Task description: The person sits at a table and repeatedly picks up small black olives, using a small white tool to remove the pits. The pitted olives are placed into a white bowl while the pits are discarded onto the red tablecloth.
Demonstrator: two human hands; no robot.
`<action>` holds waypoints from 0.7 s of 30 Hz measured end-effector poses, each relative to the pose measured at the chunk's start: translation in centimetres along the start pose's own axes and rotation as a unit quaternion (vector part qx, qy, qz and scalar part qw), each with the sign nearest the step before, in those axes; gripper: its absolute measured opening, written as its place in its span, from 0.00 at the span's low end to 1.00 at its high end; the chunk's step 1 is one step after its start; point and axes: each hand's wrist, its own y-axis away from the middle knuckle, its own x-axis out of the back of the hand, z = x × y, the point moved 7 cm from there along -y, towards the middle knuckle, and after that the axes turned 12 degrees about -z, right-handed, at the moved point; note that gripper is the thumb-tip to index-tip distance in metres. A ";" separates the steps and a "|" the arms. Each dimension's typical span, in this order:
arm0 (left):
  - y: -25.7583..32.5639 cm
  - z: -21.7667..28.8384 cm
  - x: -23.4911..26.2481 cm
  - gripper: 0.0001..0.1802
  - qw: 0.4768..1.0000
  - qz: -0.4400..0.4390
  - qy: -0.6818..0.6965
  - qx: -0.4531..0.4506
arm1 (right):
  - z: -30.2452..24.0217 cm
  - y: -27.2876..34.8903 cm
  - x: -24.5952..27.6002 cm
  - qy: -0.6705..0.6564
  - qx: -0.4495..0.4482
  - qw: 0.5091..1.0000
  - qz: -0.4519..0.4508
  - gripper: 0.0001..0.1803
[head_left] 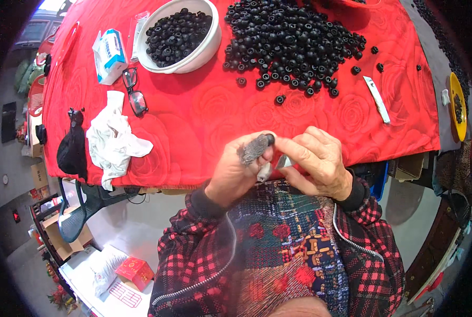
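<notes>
A person sits at a table with a bright red cloth with a rose pattern (209, 116). The left hand (233, 171) is at the near edge, curled closed. It grips a small, round, black piece (270, 139) by its fingertips. A grey, fuzzy-looking cover (254, 150) lies along the top of that hand; what it is made of is hard to tell. The right hand (319, 162) is close by on the right, fingers bent. It pinches a small, shiny, silvery flat piece (284, 161) between thumb and finger, and its pointing finger reaches up beside the black piece.

Far off in the middle and right is a big heap of small, round, black pieces (283, 45). To its left is a round white plastic bowl (215, 39) with more inside. Farther left are a blue and white box (109, 55), black-framed glasses (137, 101) and a crumpled white cloth (114, 138). A thin, pale, flat strip (376, 99) lies on the right.
</notes>
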 end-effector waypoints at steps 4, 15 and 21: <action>0.6 1.1 -0.5 0.12 0.993 0.003 -0.111 -0.026 | 0.8 0.1 0.6 -0.077 -0.054 0.996 0.004 0.24; 0.7 0.6 -0.2 0.15 0.996 -0.026 -0.085 -0.017 | 1.8 -0.5 0.0 -0.096 -0.092 0.991 0.001 0.14; 0.5 0.6 -0.2 0.14 0.995 -0.025 -0.091 -0.015 | 2.0 -0.5 0.1 -0.093 -0.093 0.991 -0.008 0.13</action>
